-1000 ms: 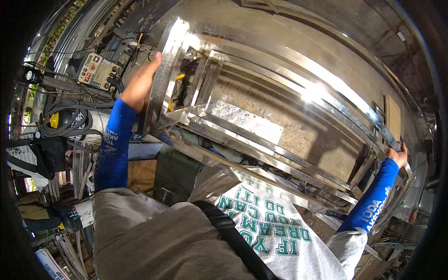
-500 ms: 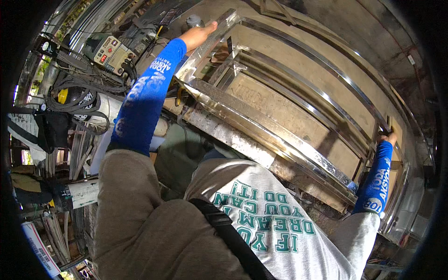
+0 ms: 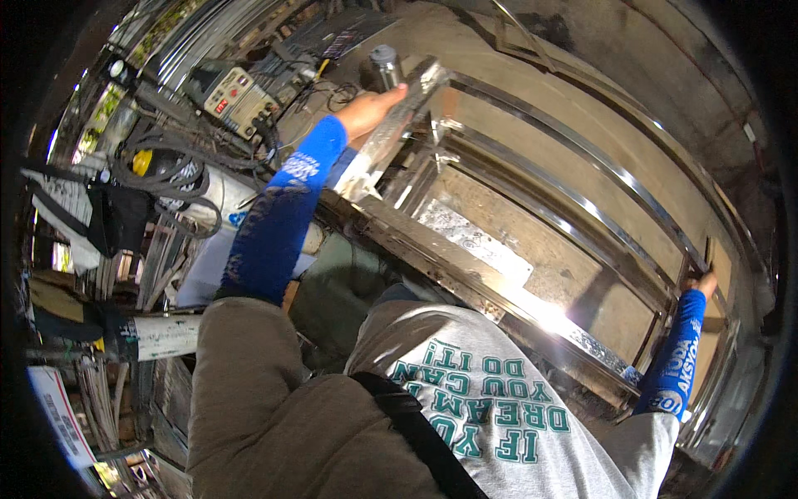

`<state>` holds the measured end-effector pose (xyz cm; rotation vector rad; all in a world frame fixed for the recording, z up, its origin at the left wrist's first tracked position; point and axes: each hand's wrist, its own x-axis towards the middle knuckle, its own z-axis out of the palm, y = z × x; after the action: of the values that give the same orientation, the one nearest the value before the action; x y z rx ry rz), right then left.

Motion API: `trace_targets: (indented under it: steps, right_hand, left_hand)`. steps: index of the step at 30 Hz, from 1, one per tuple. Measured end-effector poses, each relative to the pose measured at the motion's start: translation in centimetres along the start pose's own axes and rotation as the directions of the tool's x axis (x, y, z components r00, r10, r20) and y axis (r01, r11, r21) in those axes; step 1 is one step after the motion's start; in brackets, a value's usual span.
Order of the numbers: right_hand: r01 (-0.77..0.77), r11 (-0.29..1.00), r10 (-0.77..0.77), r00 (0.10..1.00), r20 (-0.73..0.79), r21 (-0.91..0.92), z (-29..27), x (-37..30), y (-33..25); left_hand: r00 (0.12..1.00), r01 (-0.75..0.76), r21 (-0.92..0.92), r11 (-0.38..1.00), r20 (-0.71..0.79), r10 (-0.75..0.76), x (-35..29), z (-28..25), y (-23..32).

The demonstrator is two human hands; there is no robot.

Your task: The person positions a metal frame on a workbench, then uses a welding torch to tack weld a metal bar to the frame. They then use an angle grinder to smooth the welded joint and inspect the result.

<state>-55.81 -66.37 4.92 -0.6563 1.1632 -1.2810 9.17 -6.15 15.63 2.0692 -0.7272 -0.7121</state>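
Observation:
A silver rectangular metal frame (image 3: 379,158) of square tubing spans the view, with long rails running from upper left to lower right. My left hand (image 3: 372,113) is closed on the frame's left end bar, thumb along the top; its fingers are mostly hidden behind the bar. At the far right my right hand (image 3: 703,284) wraps round the tubing near the opposite end, partly hidden by the blue sleeve. Through the rails a light metal plate (image 3: 474,241) shows on a worn board beneath. Whether the frame rests on that surface or hangs just above it, I cannot tell.
A grey-lidded tumbler (image 3: 385,66) stands just beyond my left hand. To the left are a boxy machine with a control panel (image 3: 236,101), coiled dark cables (image 3: 166,179) and a white cylinder (image 3: 223,193). More metal tubing (image 3: 524,37) lies at the back.
The view has shifted. Both hands, still gripping the frame, have come nearer with it, and its left end has tilted or dropped. More of the metal plate beneath now shows between the rails.

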Motion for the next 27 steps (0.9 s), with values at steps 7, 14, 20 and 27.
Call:
trace_targets:
  steps: [7, 14, 20, 27]
  right_hand:
    - [0.005, 1.000, -0.007, 0.996, -0.086, -0.021, -1.1, 2.9, -0.8]
    - [0.007, 0.986, -0.001, 0.999, -0.035, 0.169, 0.1, -1.0, 1.0]
    - [0.000, 0.971, 0.010, 0.999, -0.042, 0.238, 0.2, -2.1, -0.1]
    - [0.009, 0.993, -0.002, 0.998, -0.059, 0.114, -0.6, -0.2, -0.8]
  left_hand:
    - [0.999, -0.042, 0.102, 0.994, -0.027, 0.045, 0.2, -0.7, 1.2]
    - [0.994, -0.004, 0.118, 0.993, -0.105, 0.016, -0.9, -0.7, -0.5]
    - [0.992, -0.006, 0.128, 0.992, -0.123, 0.021, -1.4, -0.6, 1.1]
    - [0.989, -0.107, -0.138, 0.985, -0.113, 0.092, -0.4, 0.6, 0.5]
